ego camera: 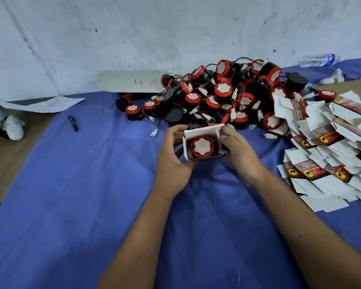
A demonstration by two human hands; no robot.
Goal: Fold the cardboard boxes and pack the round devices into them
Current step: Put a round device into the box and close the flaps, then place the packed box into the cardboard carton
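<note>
At centre of the blue-covered desk (92,195), a small open cardboard box (202,143) held up between both hands, top flap raised toward the far side, opening turned to the camera. Inside it, one round device (202,146), red rim and white face showing, black body seated in the box. Left hand (173,161) with grip curled round the box's left wall, thumb along the near lower edge, fingers behind the upper left corner. Right hand (236,149) with grip holding the box's right side, fingertips at the right side flap; exact finger placement blurred. Just beyond the box, a heap of loose round devices (223,94), black and red with thin wires and white connectors, lying against the white wall (175,28). To the right, touching the heap's edge, a spread stack of flat unfolded boxes (325,155), white inside, red and black print with a yellow emblem. Behind the heap at left, a pale flat panel (129,81) marked "46". Far right by the wall, a plastic bottle (319,60) lying on its side. On the left of the cloth, a dark pen (73,123).
</note>
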